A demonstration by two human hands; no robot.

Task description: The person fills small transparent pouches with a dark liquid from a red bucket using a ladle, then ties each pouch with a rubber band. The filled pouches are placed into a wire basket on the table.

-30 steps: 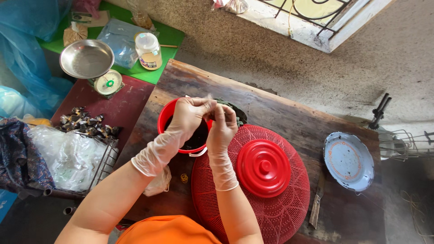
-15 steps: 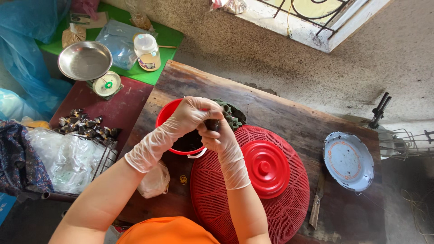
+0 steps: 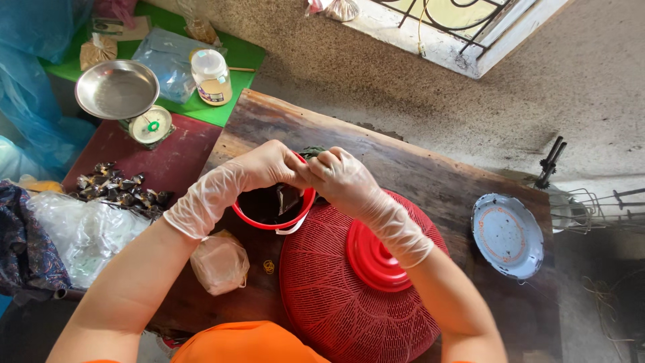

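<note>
Both clear-gloved hands, left hand (image 3: 269,165) and right hand (image 3: 342,176), pinch 1 small dark wrapped packet (image 3: 289,197) over the round red plastic bowl (image 3: 272,218) on the dark wooden table (image 3: 416,175)

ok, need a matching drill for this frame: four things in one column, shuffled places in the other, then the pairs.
Things:
1. red bowl
2. white plate
3. scale
4. rubber band

Places:
A. far right end of the table
B. on the maroon surface, under the metal pan
C. under both hands
D. on the table between the small bag and the red mesh cover

Pairs: 1-C, 2-A, 3-B, 4-D
</note>
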